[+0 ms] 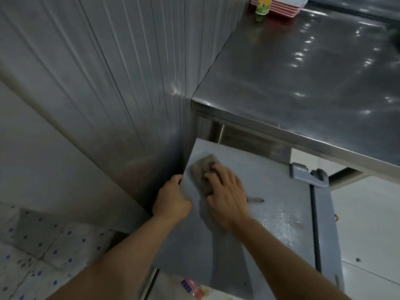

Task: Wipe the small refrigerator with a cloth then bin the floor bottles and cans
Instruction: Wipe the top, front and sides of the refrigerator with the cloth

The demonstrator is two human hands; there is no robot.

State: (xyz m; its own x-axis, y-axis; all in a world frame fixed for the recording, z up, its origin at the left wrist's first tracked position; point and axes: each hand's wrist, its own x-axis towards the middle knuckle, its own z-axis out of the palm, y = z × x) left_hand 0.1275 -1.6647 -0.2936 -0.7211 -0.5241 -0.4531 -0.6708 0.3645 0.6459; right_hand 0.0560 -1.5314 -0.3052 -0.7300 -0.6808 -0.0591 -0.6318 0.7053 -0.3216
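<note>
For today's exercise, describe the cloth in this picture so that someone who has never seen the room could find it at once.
Start at the steel counter; below its near edge sits the small grey refrigerator, seen from above. On its top, near the back left corner, the right hand presses a cloth. It is the only brownish, crumpled thing on that smooth grey top.

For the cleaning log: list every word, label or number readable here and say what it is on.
No text can be read.
Green and yellow paper cup on the steel counter: printed design, too blurred.
Red and blue plastic wrapper on the floor: markings too blurred.
Grey small refrigerator: no label visible.
</note>
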